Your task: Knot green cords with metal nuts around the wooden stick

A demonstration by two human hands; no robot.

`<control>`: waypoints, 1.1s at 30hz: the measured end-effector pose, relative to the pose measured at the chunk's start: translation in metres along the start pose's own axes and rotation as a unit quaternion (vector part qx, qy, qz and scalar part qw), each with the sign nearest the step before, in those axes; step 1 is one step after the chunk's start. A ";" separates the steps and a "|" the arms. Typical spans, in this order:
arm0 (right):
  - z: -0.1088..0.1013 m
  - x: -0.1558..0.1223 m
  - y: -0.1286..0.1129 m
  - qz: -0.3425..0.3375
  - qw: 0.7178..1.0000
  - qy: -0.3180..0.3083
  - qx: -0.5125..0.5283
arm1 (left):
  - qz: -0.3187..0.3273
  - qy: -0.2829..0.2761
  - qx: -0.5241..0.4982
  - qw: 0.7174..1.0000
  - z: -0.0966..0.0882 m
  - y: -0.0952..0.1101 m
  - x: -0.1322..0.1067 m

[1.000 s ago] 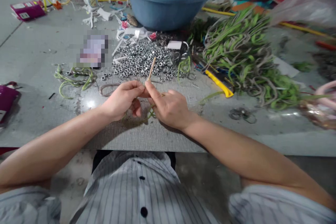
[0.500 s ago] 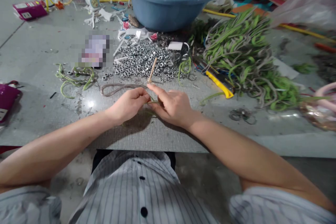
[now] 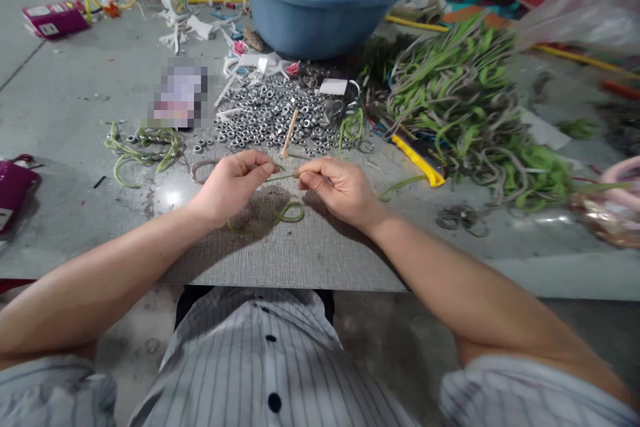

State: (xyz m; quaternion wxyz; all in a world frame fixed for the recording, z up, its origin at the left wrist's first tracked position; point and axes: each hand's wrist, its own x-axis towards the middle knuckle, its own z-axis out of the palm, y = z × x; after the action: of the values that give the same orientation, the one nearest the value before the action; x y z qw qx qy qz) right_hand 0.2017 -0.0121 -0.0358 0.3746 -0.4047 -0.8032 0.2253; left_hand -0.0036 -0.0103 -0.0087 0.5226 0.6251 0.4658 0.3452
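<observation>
Between my two hands a thin green cord (image 3: pixel 281 178) is stretched above the table. My left hand (image 3: pixel 239 181) is closed in a pinch on it, and my right hand (image 3: pixel 341 188) pinches it at the other side. A loop of green cord (image 3: pixel 291 212) lies on the table below the fingers. Left of my left hand, part of a grey cord loop (image 3: pixel 199 172) shows. Just beyond the fingertips, a small wooden stick (image 3: pixel 290 133) leans over a heap of metal nuts (image 3: pixel 270 110).
A blue basin (image 3: pixel 320 20) stands behind the nuts. To the right lie a yellow utility knife (image 3: pixel 420 160) and a large pile of green and grey cords (image 3: pixel 460 100). A phone, blurred out (image 3: pixel 180 97), and a small green cord bundle (image 3: pixel 143 150) lie left.
My hands have moved apart, drawing the green cord out between them. My right index finger, stretched toward the stick before, has bent into a pinch. The green loop below now shows.
</observation>
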 end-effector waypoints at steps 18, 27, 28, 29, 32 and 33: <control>0.005 -0.003 0.000 -0.079 0.996 0.037 0.030 | 0.143 0.067 0.166 0.973 -0.001 -0.004 0.000; 0.005 -0.002 -0.002 -0.071 0.997 0.036 -0.002 | 0.112 -0.021 0.120 0.986 0.003 -0.008 -0.001; 0.005 -0.001 -0.002 -0.075 0.997 0.037 -0.003 | 0.109 -0.027 0.117 0.987 0.003 -0.009 -0.001; 0.005 -0.001 -0.002 -0.079 0.996 0.042 -0.002 | 0.107 -0.032 0.114 0.987 0.002 -0.009 0.000; 0.007 0.000 -0.002 -0.094 0.993 0.075 0.002 | 0.088 -0.053 0.108 0.989 0.002 -0.007 -0.001; 0.008 0.000 -0.002 -0.093 0.992 0.087 0.004 | 0.076 -0.064 0.112 0.989 0.002 -0.006 -0.001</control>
State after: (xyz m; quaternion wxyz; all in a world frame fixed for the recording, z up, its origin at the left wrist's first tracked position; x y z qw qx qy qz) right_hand 0.1946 -0.0140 -0.0394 0.4637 -0.3450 -0.8009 0.1566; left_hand -0.0030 -0.0121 -0.0146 0.4498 0.7343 0.4184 0.2889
